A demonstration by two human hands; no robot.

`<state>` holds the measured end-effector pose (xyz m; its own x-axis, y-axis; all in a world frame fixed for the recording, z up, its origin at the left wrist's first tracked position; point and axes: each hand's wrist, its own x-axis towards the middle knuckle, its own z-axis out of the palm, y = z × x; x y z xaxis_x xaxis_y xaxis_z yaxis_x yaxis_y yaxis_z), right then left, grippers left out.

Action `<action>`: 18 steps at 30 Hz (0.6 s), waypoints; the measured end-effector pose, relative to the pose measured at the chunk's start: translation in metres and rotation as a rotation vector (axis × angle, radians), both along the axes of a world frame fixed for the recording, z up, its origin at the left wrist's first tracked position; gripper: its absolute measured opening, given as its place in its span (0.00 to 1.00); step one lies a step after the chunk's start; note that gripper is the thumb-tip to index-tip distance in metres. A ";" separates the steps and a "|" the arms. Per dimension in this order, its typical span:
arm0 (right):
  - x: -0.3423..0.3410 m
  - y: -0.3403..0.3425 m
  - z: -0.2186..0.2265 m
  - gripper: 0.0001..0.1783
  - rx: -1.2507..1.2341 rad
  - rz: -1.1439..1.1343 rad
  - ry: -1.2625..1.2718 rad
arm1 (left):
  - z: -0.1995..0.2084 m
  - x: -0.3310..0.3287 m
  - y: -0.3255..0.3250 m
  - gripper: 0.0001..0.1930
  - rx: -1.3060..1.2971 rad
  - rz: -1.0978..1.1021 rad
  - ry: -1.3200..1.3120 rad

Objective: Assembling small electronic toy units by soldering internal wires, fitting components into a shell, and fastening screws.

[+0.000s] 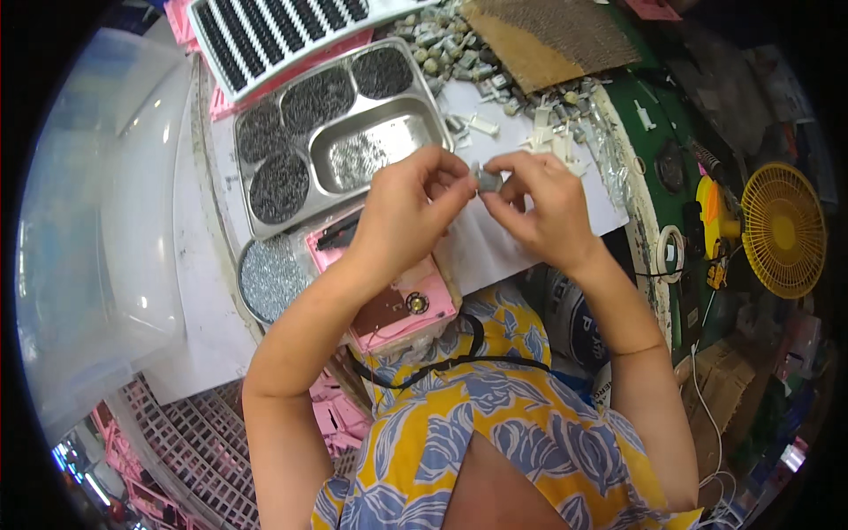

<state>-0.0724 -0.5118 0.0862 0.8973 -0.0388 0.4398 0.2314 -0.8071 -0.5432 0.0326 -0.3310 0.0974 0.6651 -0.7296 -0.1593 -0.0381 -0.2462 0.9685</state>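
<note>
Over the white sheet [481,247] on the tabletop, a small grey part [488,180] is held up between the two hands, clamped between the thumb and forefinger of the right hand [555,208], while the left hand [408,205] has its thumb and forefinger close together at the part's left edge, though whether they grip it cannot be told. Just beyond the left hand lies a divided metal tray [411,132] with dark little pieces [281,187] in its compartments, and loose grey parts [442,51] are heaped farther off near white plastic pieces [555,141].
</note>
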 end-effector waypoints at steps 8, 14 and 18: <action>-0.034 -0.039 -0.016 0.20 1.560 0.164 0.497 | 0.009 -0.012 -0.037 0.11 -0.095 -0.384 -1.131; -0.045 -0.060 -0.027 0.25 1.563 0.028 0.303 | 0.000 0.062 -0.127 0.09 -0.063 -0.056 -0.727; -0.048 -0.066 -0.029 0.27 1.551 -0.014 0.250 | -0.021 0.124 -0.193 0.12 0.193 0.196 -0.924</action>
